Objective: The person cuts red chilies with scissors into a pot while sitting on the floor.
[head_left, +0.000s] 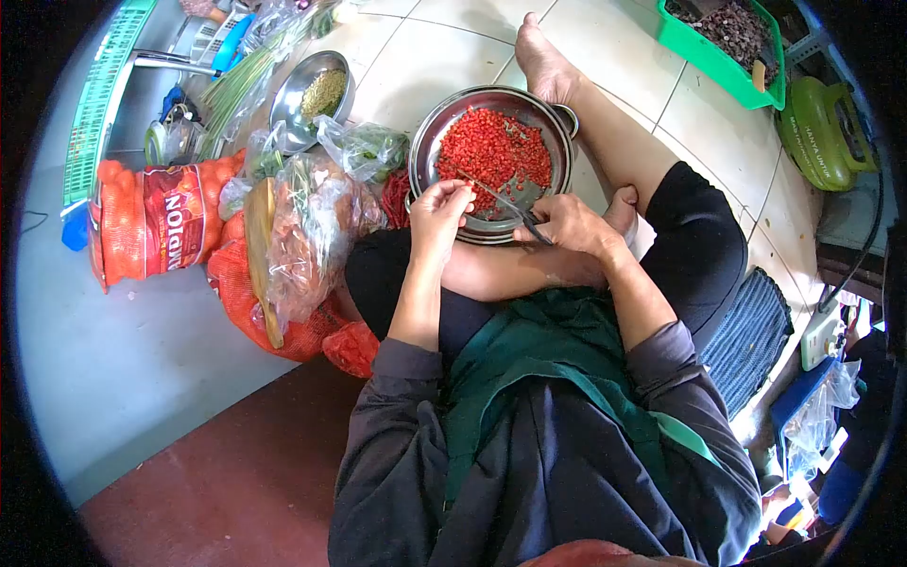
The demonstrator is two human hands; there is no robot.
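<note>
A metal pot [570,170] with loop handles stands on the floor between my legs. Many small pieces of chopped red chili [496,142] lie in it. Over the pot's near side, my right hand [567,225] is closed around the dark handle of a pair of scissors [515,210]. Their blades point up and left, toward my left hand [442,210]. The left fingers are pinched together at the pot's left rim, close to the blade tips; what they hold is too small to make out. Whole red chilies [395,198] lie left of the pot.
A metal bowl [350,99] holds greenish bits. Left are plastic bags [321,203], a wooden board [260,255] and a red net sack [170,217]. A green crate [675,38] and a green gas cylinder [820,132] stand at the upper right.
</note>
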